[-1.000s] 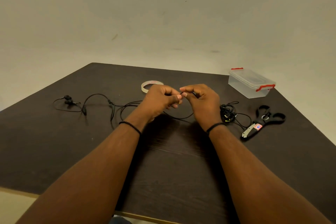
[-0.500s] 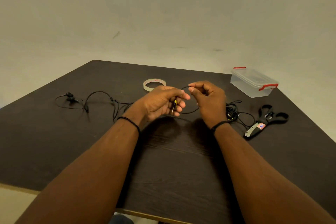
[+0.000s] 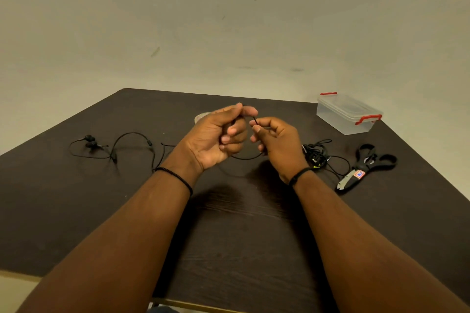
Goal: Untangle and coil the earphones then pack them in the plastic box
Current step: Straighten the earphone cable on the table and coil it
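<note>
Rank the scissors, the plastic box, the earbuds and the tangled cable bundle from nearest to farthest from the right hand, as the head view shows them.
From the right hand:
1. Tangled cable bundle, just right of the wrist.
2. Scissors, farther right near the table edge.
3. Plastic box, at the far right corner; close to the scissors in rank, hard to separate.
4. Earbuds, far off on the left side.

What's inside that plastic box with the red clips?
The plastic box looks empty through its clear walls, and its lid is on. Its far bottom corner can't be checked. The earphones lie out on the table.
</note>
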